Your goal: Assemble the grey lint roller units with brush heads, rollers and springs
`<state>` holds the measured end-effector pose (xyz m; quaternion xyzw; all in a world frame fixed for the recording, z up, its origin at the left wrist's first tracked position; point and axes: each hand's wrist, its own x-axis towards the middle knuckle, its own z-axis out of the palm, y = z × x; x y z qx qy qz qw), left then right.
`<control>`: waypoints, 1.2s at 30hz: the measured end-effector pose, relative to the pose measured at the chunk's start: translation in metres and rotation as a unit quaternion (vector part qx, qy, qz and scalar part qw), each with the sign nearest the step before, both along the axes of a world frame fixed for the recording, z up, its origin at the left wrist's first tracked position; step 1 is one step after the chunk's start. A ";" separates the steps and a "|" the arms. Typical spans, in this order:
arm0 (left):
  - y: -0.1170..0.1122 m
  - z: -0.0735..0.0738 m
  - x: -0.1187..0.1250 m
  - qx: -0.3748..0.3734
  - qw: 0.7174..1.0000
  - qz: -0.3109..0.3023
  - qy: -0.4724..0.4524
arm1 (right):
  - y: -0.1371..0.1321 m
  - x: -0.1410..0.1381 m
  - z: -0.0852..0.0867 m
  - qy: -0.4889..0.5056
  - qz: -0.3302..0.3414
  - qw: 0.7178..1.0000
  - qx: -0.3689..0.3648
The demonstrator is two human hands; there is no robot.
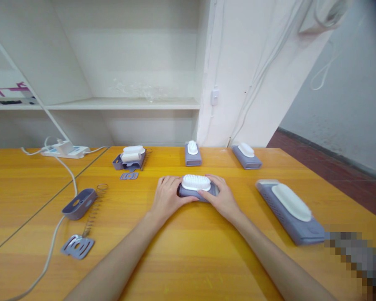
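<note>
A grey-purple plastic case [188,193] rests on the table in front of me, and a white oval brush [196,181] lies on top with its short bristles up. My left hand [169,193] is closed around the case's left end, thumb along the near side. On the right end, my right hand [221,195] grips the same case, its thumb against the near edge of the brush. Part of the case is hidden under my fingers.
Similar cases with white brushes stand at the back [193,161], back right [247,161] and right [288,213]. Loose parts lie at the back left. Nearer left are a hollow purple housing [78,205], a spring [93,213], a slotted plate [77,246] and a white cable [52,246]. A power strip [65,151] sits behind.
</note>
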<state>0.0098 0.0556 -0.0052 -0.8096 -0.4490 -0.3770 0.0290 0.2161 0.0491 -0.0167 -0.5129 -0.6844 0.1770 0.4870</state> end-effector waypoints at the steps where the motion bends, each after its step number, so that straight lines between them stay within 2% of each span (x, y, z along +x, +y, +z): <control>1: -0.001 -0.001 0.000 0.006 1.000 0.004 -0.002 | 0.000 0.000 0.000 -0.001 -0.002 1.000 0.000; 7: 0.001 -0.007 0.002 0.006 0.999 0.003 -0.038 | 0.000 0.000 0.001 -0.013 0.005 1.000 -0.001; 14: 0.004 -0.007 0.003 -0.080 0.989 -0.017 -0.123 | -0.006 -0.003 0.006 -0.067 0.020 0.998 0.007; 22: 0.003 -0.008 0.008 -0.135 0.967 -0.014 -0.216 | -0.006 -0.004 0.004 -0.076 0.018 0.997 0.011; 28: 0.003 -0.003 0.006 -0.145 0.971 -0.024 -0.189 | -0.008 -0.004 0.004 -0.081 0.013 0.997 0.016; 36: 0.002 -0.010 0.002 -0.085 0.990 -0.022 -0.112 | -0.006 -0.004 0.001 -0.052 -0.004 0.999 0.005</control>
